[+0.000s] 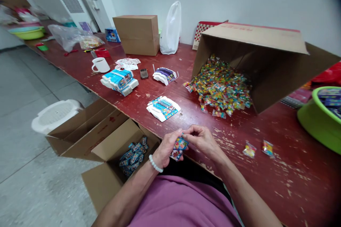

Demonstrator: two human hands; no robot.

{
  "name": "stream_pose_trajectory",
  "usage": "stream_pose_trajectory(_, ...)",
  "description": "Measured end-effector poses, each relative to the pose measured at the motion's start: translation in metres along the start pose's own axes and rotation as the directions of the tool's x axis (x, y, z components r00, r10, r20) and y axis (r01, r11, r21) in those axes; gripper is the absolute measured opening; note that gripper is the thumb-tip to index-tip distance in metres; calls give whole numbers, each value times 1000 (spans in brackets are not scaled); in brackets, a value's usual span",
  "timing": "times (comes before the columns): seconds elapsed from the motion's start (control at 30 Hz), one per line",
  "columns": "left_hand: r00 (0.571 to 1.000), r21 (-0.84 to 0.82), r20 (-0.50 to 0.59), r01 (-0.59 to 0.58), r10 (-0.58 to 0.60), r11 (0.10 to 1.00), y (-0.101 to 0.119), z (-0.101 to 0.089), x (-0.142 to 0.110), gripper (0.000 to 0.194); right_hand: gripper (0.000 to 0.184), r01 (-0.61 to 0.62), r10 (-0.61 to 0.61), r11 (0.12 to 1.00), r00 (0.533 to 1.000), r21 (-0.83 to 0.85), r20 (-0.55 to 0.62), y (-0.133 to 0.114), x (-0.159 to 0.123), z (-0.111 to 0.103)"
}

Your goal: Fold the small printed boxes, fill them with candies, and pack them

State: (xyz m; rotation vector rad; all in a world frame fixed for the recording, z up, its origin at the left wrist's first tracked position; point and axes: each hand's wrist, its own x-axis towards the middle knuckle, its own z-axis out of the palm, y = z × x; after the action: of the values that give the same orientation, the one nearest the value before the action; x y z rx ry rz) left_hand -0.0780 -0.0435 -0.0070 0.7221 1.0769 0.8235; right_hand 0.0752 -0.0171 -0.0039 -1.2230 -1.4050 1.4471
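"Small box [180,145]: where do you see it?"

"At the near edge of the table [301,173], closer to the person than the big carton [253,37] and to its left."

"And the hands?"

"The left hand [166,147] is wrapped around the small box, supporting it. The right hand [201,140] has its thumb and fingertips pinched at the top end of the small box, the other fingers curled in."

"How does the big carton stand?"

"It lies on its side, mouth toward the person. A heap of wrapped candies [223,87] lies inside and spills out of the mouth onto the table. Two candy packets [249,150] lie on the near side of the big carton, close together but not touching."

"What's left of it?"

"Flattened purple boxes [164,75], and, nearer the person, flattened blue boxes [166,108]. Well to its left are a blue stack [117,79] and a white mug [102,65]."

"Anything else?"

"Left of the big carton, below the table's edge, an open brown box [115,140] holds small blue packs [134,156]. To its right stands a green basin [314,122]."
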Motion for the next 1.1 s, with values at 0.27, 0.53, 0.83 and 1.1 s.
stream_pose_trajectory(0.27,1000,-124,-5,21,-21,992,-1,-6,5,42,21,153,-148,986,987,-71,66,1,-10,4)
stream_pose_trajectory(0.53,995,-109,62,89,-82,990,1,-4,7,49,28,-30,28,996,999,83,31,7,-3,-1)
stream_pose_trajectory(0.83,998,-314,-1,60,-64,948,0,-11,14,44,23,328,-335,912,942,-245,14,17,-18,15)
stream_pose_trajectory(1.1,988,-450,-147,-102,39,887,-4,-9,15,31,86,405,-468,485,869,-775,161,20,-20,42)
